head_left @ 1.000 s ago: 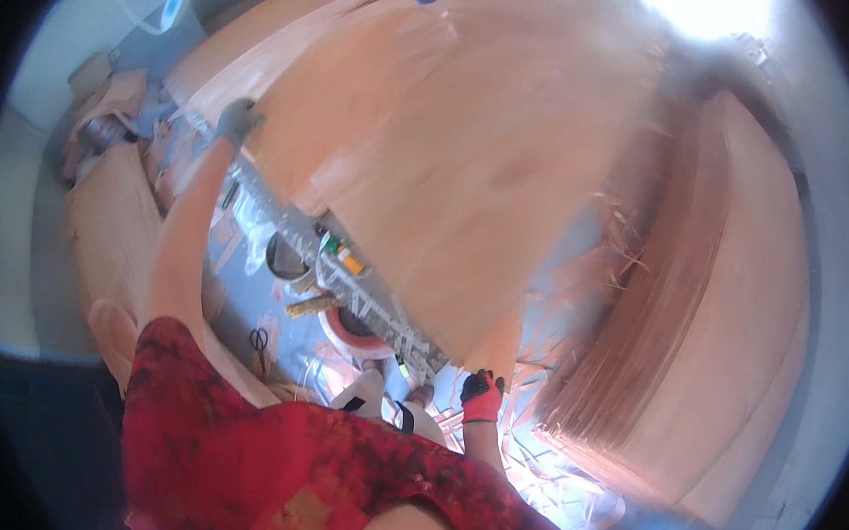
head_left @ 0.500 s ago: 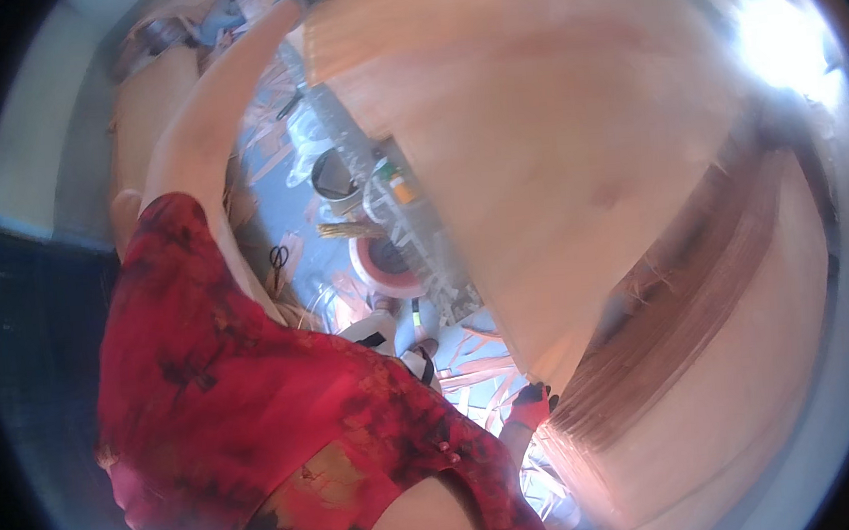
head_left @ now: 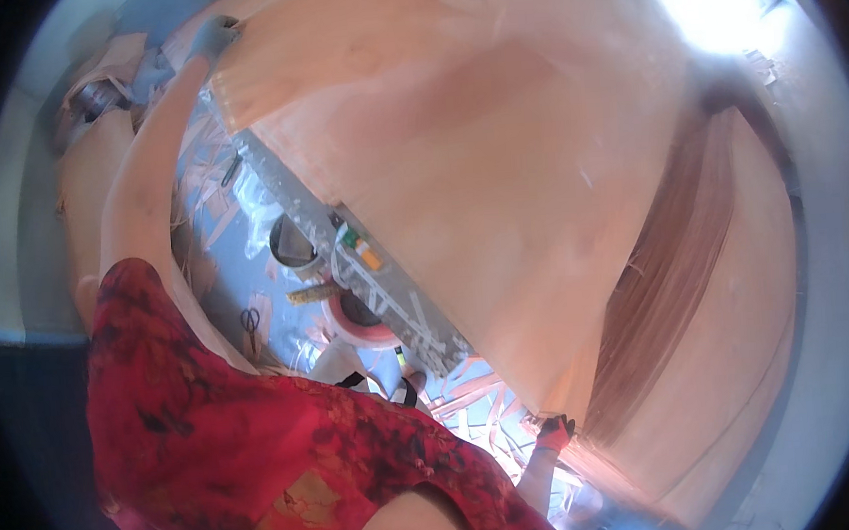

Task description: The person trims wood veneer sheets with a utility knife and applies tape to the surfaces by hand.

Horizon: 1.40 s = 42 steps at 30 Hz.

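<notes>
Veneer sheet, a wide, thin, pale orange-brown leaf of wood, fills most of the view from 10 o'clock round to 4 o'clock. Its long axis runs from the upper left corner at 11 o'clock down to the lower right corner near 5 o'clock, and the two hands sit at those opposite ends, so it spans the whole reach between them. Beneath its right side, from 2 to 4 o'clock, lies a stack of more veneer, its layered darker edges showing.

Along the sheet's lower edge runs a grey metal machine bar, with a round tape roll, a dark bowl and loose wood strips on the bluish surface below it.

At 11 o'clock the left hand, in a pale grey glove on an outstretched arm, closes on the sheet's far corner. At 5 o'clock the right hand, in a red glove, pinches the near corner and is the closer of the two to the body.
</notes>
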{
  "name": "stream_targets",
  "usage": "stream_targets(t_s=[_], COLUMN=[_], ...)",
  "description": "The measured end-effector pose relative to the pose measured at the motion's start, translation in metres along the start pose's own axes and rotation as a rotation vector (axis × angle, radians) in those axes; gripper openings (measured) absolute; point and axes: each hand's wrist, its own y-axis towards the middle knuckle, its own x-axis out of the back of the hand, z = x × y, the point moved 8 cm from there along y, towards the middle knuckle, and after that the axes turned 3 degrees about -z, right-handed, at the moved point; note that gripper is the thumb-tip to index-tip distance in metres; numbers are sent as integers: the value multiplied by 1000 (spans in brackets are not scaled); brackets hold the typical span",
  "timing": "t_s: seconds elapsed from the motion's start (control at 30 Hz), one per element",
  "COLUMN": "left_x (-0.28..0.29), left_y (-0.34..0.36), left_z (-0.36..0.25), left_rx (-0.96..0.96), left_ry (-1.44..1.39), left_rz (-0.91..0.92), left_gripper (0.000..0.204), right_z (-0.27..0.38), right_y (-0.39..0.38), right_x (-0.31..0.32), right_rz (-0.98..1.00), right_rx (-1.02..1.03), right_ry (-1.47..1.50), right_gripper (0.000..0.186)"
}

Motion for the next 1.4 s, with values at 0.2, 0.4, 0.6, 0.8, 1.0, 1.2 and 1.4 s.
stream_targets(t_s=[0.2, 0.4, 0.6, 0.8, 1.0, 1.2, 1.4], left_x=[-30, -67, -191, -202, -188, -168, -182], left_y=[71, 64, 7, -13, -8, -19, -147], left_z=[57, 247, 328, 322, 271, 155, -6], left_rx=[-41, 149, 308, 446, 365, -39, -296], left_ry=[291, -4, -628, -29, 215, 279, 189], left_rz=[14, 80, 304, 54, 46, -106, -76], left_gripper=[40, 34, 30, 34, 37, 40, 44], right_z=[-45, -101, -107, -136, -93, -43, 200], right_y=[-97, -96, -100, -60, -98, -137, -214], right_x=[-57, -149, -196, -224, -205, -179, -116], right_rz=[-726, -534, -213, -401, -409, -699, -1201], right_rx=[31, 106, 189, 206, 261, 428, 863], right_ry=[-657, -448, -298, -472, -502, -448, -1439], right_gripper=[23, 20, 24, 31, 52, 44, 41])
